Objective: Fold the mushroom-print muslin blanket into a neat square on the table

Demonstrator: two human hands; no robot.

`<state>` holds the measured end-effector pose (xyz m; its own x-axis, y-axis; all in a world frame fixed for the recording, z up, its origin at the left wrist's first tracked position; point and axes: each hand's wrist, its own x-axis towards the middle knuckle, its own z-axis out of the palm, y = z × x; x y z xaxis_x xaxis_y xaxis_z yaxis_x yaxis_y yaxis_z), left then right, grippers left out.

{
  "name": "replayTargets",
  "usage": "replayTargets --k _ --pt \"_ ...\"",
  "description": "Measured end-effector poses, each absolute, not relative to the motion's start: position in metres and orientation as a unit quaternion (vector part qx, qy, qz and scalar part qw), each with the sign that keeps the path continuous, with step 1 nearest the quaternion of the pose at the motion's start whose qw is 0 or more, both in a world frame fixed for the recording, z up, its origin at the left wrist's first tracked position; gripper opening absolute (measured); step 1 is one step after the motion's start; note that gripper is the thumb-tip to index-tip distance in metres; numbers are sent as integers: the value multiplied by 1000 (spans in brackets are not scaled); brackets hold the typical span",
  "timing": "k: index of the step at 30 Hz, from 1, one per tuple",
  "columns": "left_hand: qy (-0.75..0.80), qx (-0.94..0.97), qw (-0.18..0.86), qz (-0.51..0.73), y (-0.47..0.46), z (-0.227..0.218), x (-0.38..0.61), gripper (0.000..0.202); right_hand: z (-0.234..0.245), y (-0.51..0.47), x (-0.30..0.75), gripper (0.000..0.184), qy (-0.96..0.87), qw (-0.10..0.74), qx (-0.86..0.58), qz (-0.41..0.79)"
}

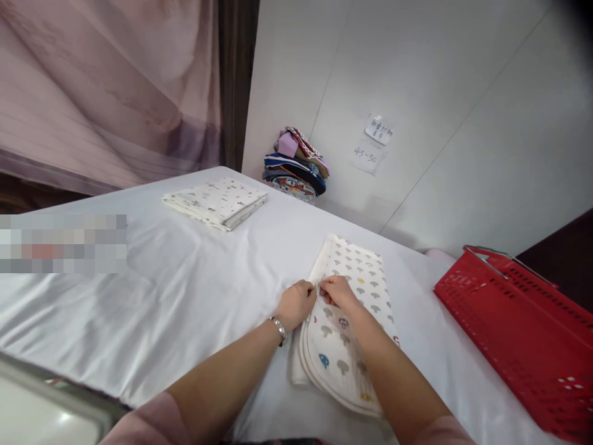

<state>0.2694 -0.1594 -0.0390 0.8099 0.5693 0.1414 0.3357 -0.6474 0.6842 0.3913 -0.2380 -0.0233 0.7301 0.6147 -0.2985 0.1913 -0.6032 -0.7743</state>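
Note:
A cream cloth [340, 358] printed with grey, blue and yellow mushrooms lies folded in a long strip in front of me, its rounded layered edge towards my body. At its left edge my left hand [299, 303], with a bracelet at the wrist, is closed on the fabric. Just beside it, my right hand [337, 290] pinches the cloth near the same edge, knuckles up. The fingertips of both hands are partly hidden. Farther left on the white-covered table [185, 296] rests a second folded cloth [227, 201], cream with a small scattered print.
A red perforated basket [509, 334] with a metal handle stands at the right. Past the table's far edge a pile of folded clothes [294, 164] leans by the white wall, which carries handwritten paper notes [368, 154]. A pink curtain [106, 86] hangs at the left.

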Motion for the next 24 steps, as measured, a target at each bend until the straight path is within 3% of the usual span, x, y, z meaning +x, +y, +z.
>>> replayTargets --k 9,24 --pt "280 882 338 170 -161 -37 269 24 -21 -238 383 14 -247 410 -839 259" --pt "250 894 331 172 -163 -37 268 26 -17 -234 377 11 -260 356 -857 266"
